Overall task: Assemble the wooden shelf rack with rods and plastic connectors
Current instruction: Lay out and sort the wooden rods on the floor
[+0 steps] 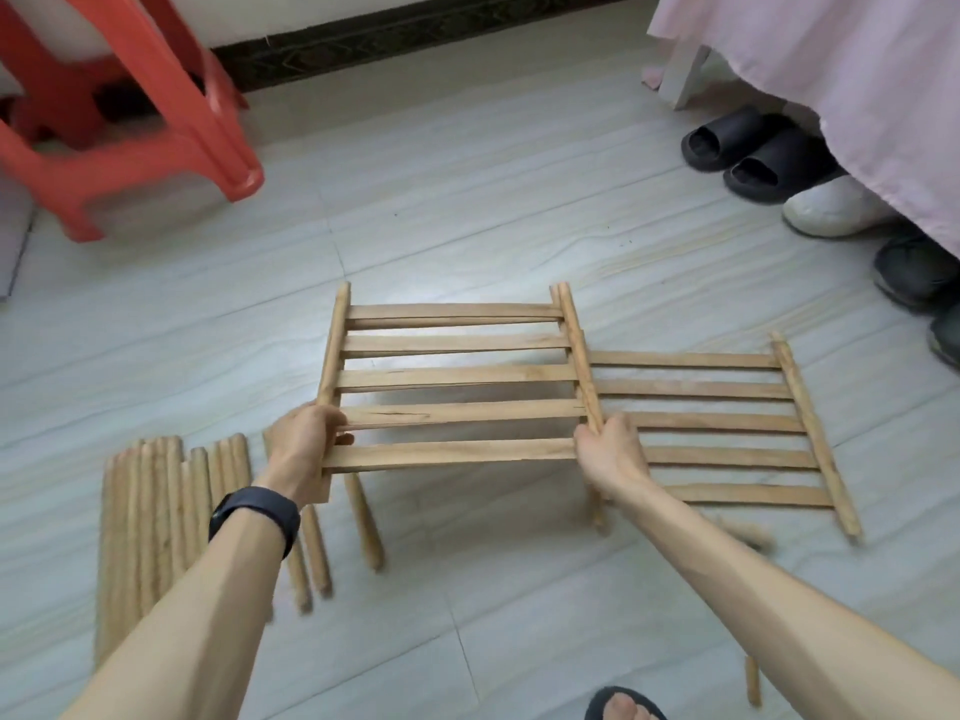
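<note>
Slatted shelf panel [457,379], held above the floor [467,210], slats running left to right: left hand [306,444] gripping its near-left corner, right hand [608,454] clasping the right rail, loose rods [166,511] lying lengthwise nearer the left hand.

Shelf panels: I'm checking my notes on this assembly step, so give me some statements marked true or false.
1. The left hand and right hand both grip the shelf panel. True.
2. The second panel lies to its left. False: it lies on the floor to the right.
3. Loose rods lie on the floor near the left forearm. True.
4. The stool is blue. False: it is red.
</note>
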Demonstrator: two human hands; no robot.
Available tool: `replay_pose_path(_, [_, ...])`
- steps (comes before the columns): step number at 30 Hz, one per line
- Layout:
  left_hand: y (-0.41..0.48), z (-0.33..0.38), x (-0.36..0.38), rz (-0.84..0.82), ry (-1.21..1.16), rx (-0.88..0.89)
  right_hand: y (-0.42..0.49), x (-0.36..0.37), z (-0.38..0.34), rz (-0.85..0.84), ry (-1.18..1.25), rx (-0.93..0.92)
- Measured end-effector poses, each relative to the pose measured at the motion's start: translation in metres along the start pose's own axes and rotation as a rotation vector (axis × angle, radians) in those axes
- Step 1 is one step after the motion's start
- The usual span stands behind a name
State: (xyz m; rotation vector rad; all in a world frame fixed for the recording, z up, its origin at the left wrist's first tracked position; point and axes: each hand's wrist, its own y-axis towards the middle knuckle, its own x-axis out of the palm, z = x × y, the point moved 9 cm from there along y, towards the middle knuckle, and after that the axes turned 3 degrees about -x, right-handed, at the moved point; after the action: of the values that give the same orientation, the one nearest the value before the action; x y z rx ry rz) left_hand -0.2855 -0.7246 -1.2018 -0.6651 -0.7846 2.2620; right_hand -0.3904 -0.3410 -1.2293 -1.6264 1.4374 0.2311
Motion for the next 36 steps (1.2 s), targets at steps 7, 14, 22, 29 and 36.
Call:
replay_pose_path(7, [0.025, -0.039, -0.038, 0.022, 0.042, 0.006, -0.012, 0.064, 0.013, -0.135, -0.125, 0.052])
replay_pose_path(14, [0.022, -0.074, 0.028, -0.081, 0.332, 0.109, 0.007, 0.02, 0.043, 0.001, -0.258, 0.103])
replay_pose_path(22, [0.017, -0.074, 0.035, 0.072, 0.471, 0.178, 0.001, -0.002, 0.039, 0.166, -0.25, 0.0])
replay_pose_path(29, [-0.014, -0.04, 0.078, -0.065, 0.158, 0.229, 0.001, -0.049, 0.067, 0.263, 0.996, 0.2])
replay_pose_path(36, [-0.086, -0.061, 0.19, -0.219, 0.032, 0.121, -0.021, -0.012, 0.056, -0.029, 1.077, 0.217])
